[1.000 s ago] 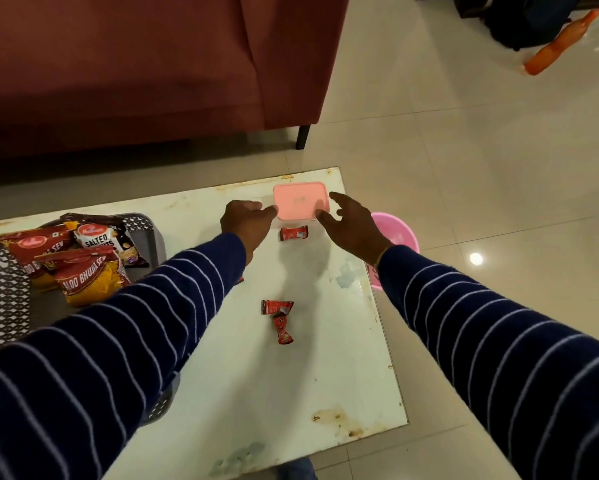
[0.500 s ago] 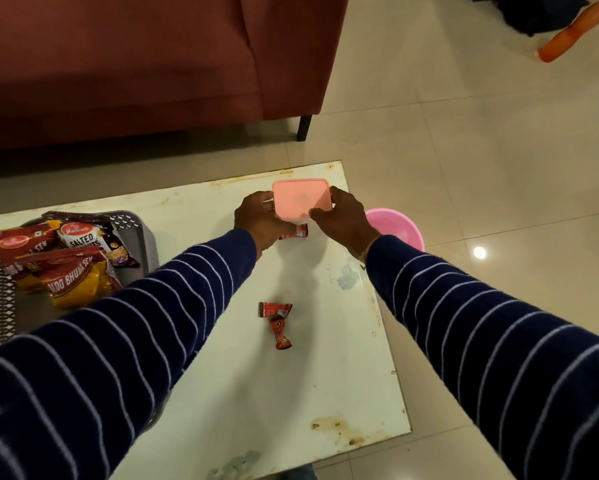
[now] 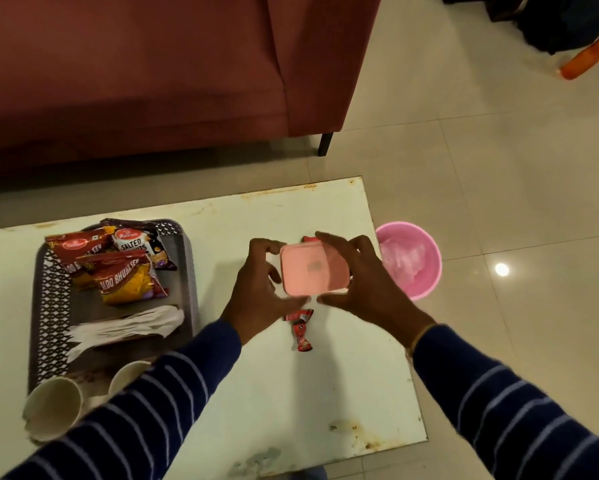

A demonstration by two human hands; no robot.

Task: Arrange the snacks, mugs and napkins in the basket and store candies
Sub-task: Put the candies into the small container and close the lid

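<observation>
1. Pale tiled floor (image 3: 464, 168), maroon sofa (image 3: 152, 81) behind a white table (image 3: 291, 393) with rust spots along its edges.
2. Above the table's far right part: pink box (image 3: 311, 268), lid on, gripped between both hands.
3. Left hand (image 3: 263, 289): fingers curled round the box's left side.
4. Right hand (image 3: 363, 282): fingers wrapped over the far right edge, thumb at the near edge.
5. Red candies (image 3: 299, 329) on the table just below the hands; another red wrapper peeking out behind the box.
6. Left on the table: basket (image 3: 48, 306) holding snack packets (image 3: 124, 268), napkins (image 3: 128, 323) and two cups (image 3: 53, 407).
7. Pink bucket (image 3: 415, 261) on the floor beside the table's right edge.
</observation>
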